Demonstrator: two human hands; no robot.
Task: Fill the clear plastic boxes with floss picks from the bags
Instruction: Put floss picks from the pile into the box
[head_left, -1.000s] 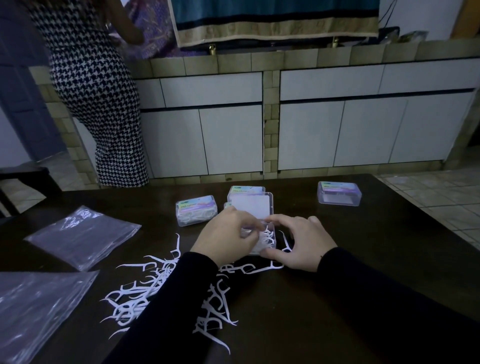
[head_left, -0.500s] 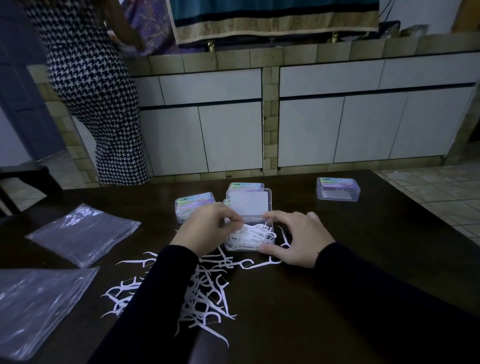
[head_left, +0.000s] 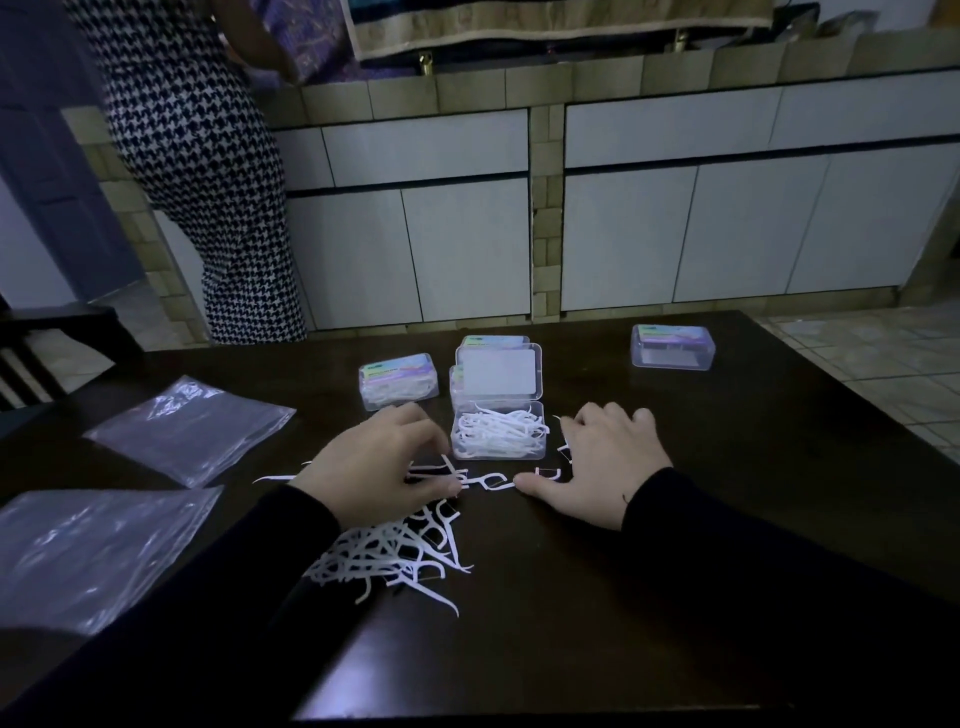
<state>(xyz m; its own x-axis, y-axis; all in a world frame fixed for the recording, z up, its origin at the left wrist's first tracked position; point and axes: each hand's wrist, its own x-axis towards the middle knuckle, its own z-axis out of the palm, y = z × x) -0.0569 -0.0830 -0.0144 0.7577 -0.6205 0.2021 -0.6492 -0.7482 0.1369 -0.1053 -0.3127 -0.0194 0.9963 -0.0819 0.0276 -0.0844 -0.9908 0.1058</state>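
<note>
An open clear box (head_left: 497, 441) sits mid-table, holding white floss picks, its lid (head_left: 498, 371) standing up behind. My left hand (head_left: 374, 467) is just left of it, with fingers and thumb curled down round a few loose floss picks (head_left: 488, 480) on the table. A bigger pile of floss picks (head_left: 395, 551) lies under and in front of that wrist. My right hand (head_left: 608, 467) rests on the table to the right of the box, fingers spread, thumb by a stray pick. Two flat plastic bags (head_left: 187, 428) (head_left: 88, 551) lie at the left.
A closed filled box (head_left: 397, 379) stands left of the lid and another box (head_left: 493, 340) behind it. A closed box (head_left: 672, 347) sits far right on the dark table (head_left: 623, 597). A person in a houndstooth dress (head_left: 208, 171) stands at the counter beyond; a chair (head_left: 31, 353) at left.
Both hands have left the open box and moved outward and toward me. The left hand dropped onto the loose picks; the right hand went flat beside the box, which now shows fully.
</note>
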